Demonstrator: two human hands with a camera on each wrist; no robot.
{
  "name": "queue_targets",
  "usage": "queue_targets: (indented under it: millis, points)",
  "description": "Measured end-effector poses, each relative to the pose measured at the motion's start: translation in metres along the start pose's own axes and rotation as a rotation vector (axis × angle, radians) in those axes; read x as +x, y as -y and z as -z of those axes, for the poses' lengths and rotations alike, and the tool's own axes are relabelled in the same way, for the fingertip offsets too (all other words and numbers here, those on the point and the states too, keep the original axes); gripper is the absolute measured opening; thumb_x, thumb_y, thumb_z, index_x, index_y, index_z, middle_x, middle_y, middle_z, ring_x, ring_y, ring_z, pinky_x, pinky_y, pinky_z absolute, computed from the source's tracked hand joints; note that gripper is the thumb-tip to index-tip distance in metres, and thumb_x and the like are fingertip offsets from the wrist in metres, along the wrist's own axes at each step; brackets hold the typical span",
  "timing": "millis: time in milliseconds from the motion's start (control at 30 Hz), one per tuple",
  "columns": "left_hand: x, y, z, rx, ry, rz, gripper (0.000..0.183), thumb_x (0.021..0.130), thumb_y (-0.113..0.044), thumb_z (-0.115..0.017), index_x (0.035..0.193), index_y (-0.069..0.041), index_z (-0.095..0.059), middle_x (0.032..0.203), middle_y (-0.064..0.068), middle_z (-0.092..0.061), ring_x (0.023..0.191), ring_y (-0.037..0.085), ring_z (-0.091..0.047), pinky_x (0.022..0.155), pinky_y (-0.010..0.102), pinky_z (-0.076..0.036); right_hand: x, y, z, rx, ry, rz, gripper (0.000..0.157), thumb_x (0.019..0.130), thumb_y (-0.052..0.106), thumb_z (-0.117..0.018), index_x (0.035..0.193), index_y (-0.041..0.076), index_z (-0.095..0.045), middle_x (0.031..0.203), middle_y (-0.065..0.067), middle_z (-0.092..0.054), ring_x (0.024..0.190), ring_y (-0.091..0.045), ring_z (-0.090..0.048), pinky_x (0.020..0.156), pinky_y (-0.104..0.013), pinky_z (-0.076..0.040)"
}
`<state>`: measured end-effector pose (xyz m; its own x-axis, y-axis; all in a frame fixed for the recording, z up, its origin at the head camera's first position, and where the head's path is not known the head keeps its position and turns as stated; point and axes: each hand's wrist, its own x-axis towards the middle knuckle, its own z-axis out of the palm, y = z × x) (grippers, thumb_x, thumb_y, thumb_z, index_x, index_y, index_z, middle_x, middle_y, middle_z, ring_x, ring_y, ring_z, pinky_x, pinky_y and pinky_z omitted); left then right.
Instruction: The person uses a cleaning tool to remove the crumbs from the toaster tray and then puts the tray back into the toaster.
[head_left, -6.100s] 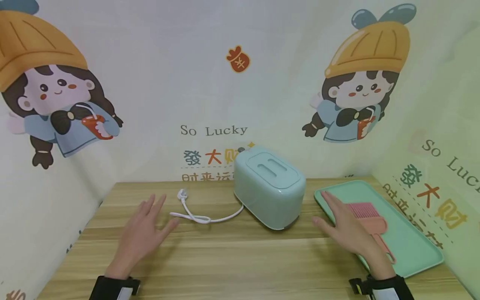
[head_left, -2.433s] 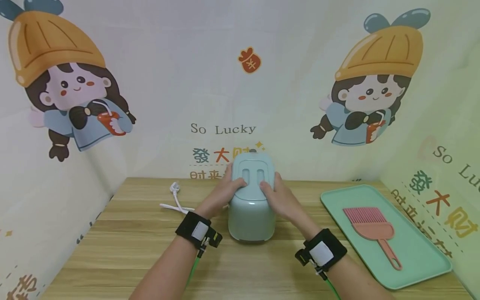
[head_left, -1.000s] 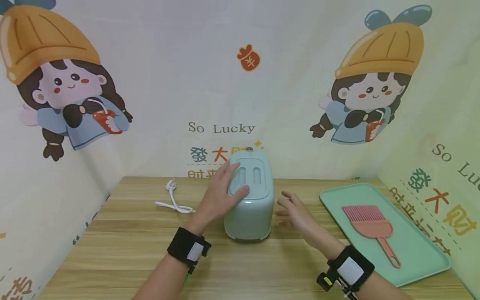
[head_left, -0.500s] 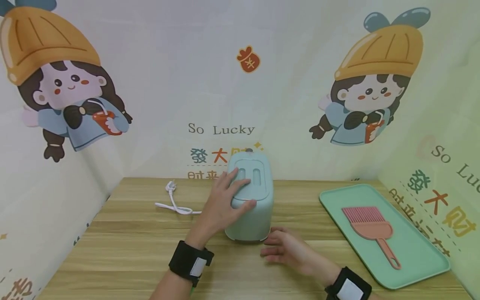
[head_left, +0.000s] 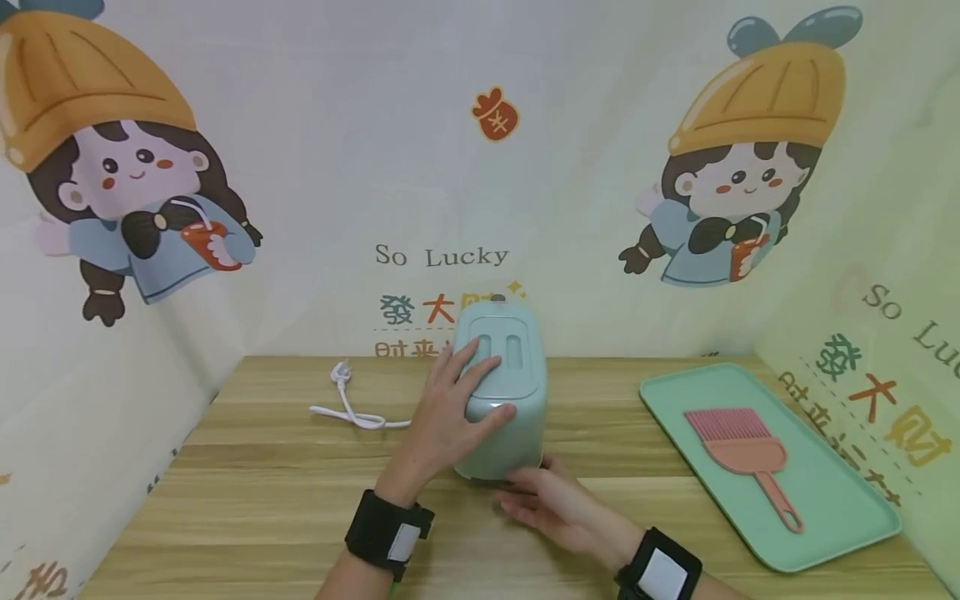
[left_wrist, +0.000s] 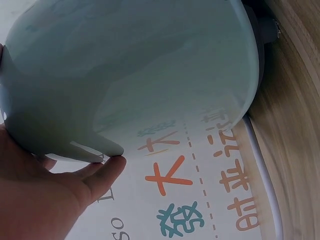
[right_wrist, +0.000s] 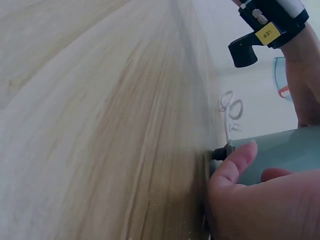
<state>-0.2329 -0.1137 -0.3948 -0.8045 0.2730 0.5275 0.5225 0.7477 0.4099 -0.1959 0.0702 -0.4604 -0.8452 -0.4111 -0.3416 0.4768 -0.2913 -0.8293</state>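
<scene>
**One toaster (head_left: 517, 383) between left hand (head_left: 442, 421) and right hand (head_left: 566, 508)**

The left hand is resting open on the toaster's top and left side, its fingers extended and apart, its thumb lying across the near end. The right hand is touching the lower near-right corner; its fingertips are partly hidden, so whether it is gripping cannot be told. The pale blue-green toaster is standing mid-table, near the back wall (head_left: 360, 167). On the wood-grain table (head_left: 247, 508), a white cord (head_left: 367, 421) is trailing left to its plug (head_left: 341, 372). At right, a green tray (head_left: 825, 508) is holding a coral brush (head_left: 750, 454). Cartoon figures and "So Lucky" lettering are decorating the wall.
</scene>
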Motion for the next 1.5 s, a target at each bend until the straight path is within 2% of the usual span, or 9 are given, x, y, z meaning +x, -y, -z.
queue_targets:
  millis: [233,400,533,633,767,967,1067,1233,1500]
  points:
    - [0.001,0.002,-0.005,-0.002,-0.025,-0.02,0.068,0.087,-0.069,-0.051,0.14,-0.026,-0.046,0.153,0.003,-0.026,0.139,0.038,-0.011,0.103,0.064,-0.027,0.004,-0.004,0.001,-0.01,-0.025,0.024,0.073,0.089,0.001,-0.064,0.132,0.005,-0.005,0.109,-0.025,-0.053,0.089,-0.027,-0.064,0.083,-0.037,-0.054]
    - [-0.001,0.001,-0.005,-0.014,-0.033,-0.01,0.068,0.087,-0.068,-0.052,0.139,-0.025,-0.047,0.153,0.003,-0.026,0.14,0.034,-0.008,0.103,0.064,-0.027,0.005,-0.007,-0.001,0.002,-0.013,0.046,0.079,0.088,0.0,-0.066,0.134,0.005,-0.002,0.121,-0.028,-0.042,0.096,-0.031,-0.062,0.089,-0.04,-0.051]
    - [-0.002,0.001,-0.004,-0.019,-0.03,-0.003,0.068,0.087,-0.069,-0.051,0.139,-0.026,-0.047,0.153,0.003,-0.026,0.14,0.032,-0.007,0.103,0.063,-0.027,0.004,-0.006,-0.003,0.073,-0.015,0.04,0.08,0.088,-0.004,-0.064,0.136,0.005,0.0,0.129,-0.029,-0.03,0.099,-0.031,-0.06,0.093,-0.039,-0.048]
    - [-0.002,0.001,-0.004,-0.017,-0.025,0.0,0.068,0.087,-0.069,-0.05,0.14,-0.026,-0.046,0.153,0.002,-0.026,0.141,0.031,-0.005,0.104,0.063,-0.025,0.004,-0.005,-0.004,0.11,-0.021,0.032,0.081,0.088,-0.006,-0.063,0.137,0.006,0.0,0.13,-0.029,-0.027,0.099,-0.028,-0.06,0.095,-0.038,-0.047]
    - [-0.001,0.002,-0.004,-0.02,-0.02,-0.002,0.068,0.087,-0.069,-0.05,0.14,-0.026,-0.046,0.154,0.002,-0.025,0.141,0.031,-0.004,0.104,0.063,-0.025,0.007,-0.007,-0.002,0.084,-0.023,0.051,0.081,0.088,-0.005,-0.064,0.136,0.005,0.0,0.128,-0.029,-0.031,0.097,-0.027,-0.062,0.093,-0.037,-0.048]
    - [-0.002,0.003,-0.005,-0.026,-0.014,-0.004,0.068,0.087,-0.068,-0.052,0.141,-0.027,-0.045,0.154,0.001,-0.023,0.141,0.031,-0.003,0.103,0.063,-0.027,0.013,-0.016,-0.002,0.019,-0.045,0.126,0.076,0.087,-0.005,-0.065,0.132,0.005,-0.005,0.123,-0.029,-0.041,0.091,-0.027,-0.064,0.087,-0.039,-0.051]
    - [-0.002,0.003,-0.005,-0.019,-0.014,-0.007,0.068,0.087,-0.068,-0.051,0.141,-0.028,-0.045,0.154,0.001,-0.023,0.141,0.03,-0.003,0.103,0.062,-0.027,0.016,-0.018,-0.002,0.006,-0.055,0.149,0.075,0.086,-0.005,-0.065,0.131,0.005,-0.006,0.123,-0.028,-0.04,0.09,-0.029,-0.065,0.085,-0.04,-0.052]
    - [-0.002,0.003,-0.005,-0.019,-0.01,-0.007,0.068,0.087,-0.068,-0.052,0.141,-0.027,-0.045,0.154,0.001,-0.023,0.141,0.029,-0.001,0.104,0.062,-0.027,0.017,-0.02,-0.002,-0.009,-0.073,0.153,0.077,0.086,-0.006,-0.066,0.132,0.004,-0.005,0.122,-0.03,-0.04,0.089,-0.031,-0.065,0.084,-0.041,-0.053]
    - [-0.003,0.002,-0.003,-0.024,-0.011,-0.006,0.068,0.087,-0.067,-0.052,0.141,-0.026,-0.045,0.154,0.003,-0.024,0.141,0.029,-0.001,0.103,0.063,-0.027,0.018,-0.02,-0.003,-0.038,-0.09,0.152,0.078,0.085,-0.008,-0.065,0.132,0.004,-0.003,0.109,-0.029,-0.054,0.087,-0.032,-0.066,0.081,-0.043,-0.054]
